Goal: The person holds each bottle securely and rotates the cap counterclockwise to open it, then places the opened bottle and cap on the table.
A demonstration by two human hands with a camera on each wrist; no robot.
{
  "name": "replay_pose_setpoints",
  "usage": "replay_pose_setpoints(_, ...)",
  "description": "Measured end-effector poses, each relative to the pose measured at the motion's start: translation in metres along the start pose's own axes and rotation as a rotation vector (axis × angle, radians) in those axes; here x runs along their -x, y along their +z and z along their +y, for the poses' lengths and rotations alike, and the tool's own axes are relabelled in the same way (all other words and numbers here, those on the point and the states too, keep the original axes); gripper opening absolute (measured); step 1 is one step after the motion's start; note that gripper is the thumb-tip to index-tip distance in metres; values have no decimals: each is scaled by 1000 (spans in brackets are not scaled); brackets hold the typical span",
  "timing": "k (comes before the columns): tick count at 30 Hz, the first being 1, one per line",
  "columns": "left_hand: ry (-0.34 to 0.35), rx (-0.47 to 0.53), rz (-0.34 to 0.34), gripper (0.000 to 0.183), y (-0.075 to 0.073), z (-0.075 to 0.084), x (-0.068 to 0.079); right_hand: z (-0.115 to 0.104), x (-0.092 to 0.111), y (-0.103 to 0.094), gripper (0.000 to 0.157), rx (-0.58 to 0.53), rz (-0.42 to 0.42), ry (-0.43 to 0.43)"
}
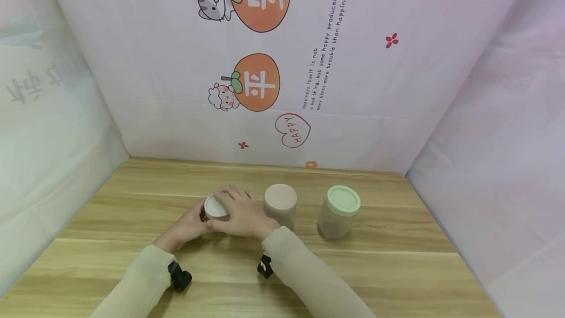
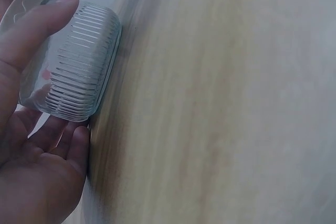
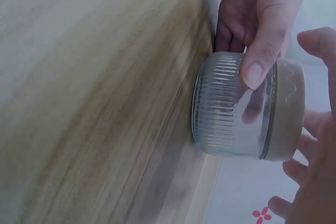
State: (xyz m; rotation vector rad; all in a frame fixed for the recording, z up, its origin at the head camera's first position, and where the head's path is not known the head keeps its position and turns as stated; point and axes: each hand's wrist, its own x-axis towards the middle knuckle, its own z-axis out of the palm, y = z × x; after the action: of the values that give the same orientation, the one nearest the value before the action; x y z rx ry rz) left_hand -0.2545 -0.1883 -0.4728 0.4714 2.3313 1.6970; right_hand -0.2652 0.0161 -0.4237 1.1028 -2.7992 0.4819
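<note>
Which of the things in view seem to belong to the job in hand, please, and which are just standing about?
In use:
white-lidded jar, gripped by the left hand
its lid, with the right hand over it

Seemingly just standing about, in neither hand:
pink-lidded jar
green-lidded jar

I faced a white rear sheet bearing orange fruit motifs and dark lettering; pale side sheets flanked my wood-grain work surface.
</note>
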Motion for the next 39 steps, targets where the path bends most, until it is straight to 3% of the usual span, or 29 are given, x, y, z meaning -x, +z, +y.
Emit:
replay_pose_setpoints(5, -34, -4, 11, 92, 2, 1, 0, -5, 2, 0, 75, 51, 91, 47)
replay_pose_setpoints(14, -70, 7, 12, 92, 3, -3, -4, -5, 4, 1, 79, 115, 155, 149)
replay_pose_setpoints(22, -78, 12, 16, 91, 3, -1, -4, -6, 3, 2, 78, 147, 137, 165)
replay_pose_setpoints(31, -80, 7, 13, 91, 2, -2, -4, -4, 3, 5, 80, 176, 155, 127)
replay_pose_setpoints(39, -81, 2, 18, 94, 2, -1, -3, -4, 3, 3, 78, 182, 107, 111)
